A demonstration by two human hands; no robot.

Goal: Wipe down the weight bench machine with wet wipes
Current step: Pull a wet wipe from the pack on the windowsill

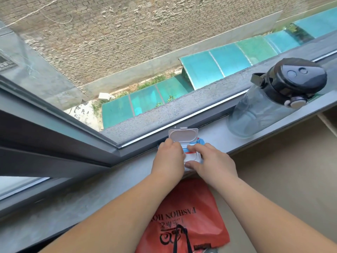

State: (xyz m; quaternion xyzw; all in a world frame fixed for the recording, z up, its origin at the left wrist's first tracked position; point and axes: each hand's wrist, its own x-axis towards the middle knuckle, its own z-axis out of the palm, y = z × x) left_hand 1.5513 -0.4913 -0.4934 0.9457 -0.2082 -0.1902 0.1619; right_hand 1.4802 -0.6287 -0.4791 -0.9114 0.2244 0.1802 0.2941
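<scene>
Holding the wet wipes pack (191, 157) with both grips, I see it lying on the windowsill (215, 133), its white lid (183, 135) flipped up toward the glass. My left grip (168, 157) curls over its left end; my right grip (213, 161) pinches its front between thumb and fingers. A water bottle (269, 106) sits farther right along the windowsill, and a red bag (187, 216) lies below it
</scene>
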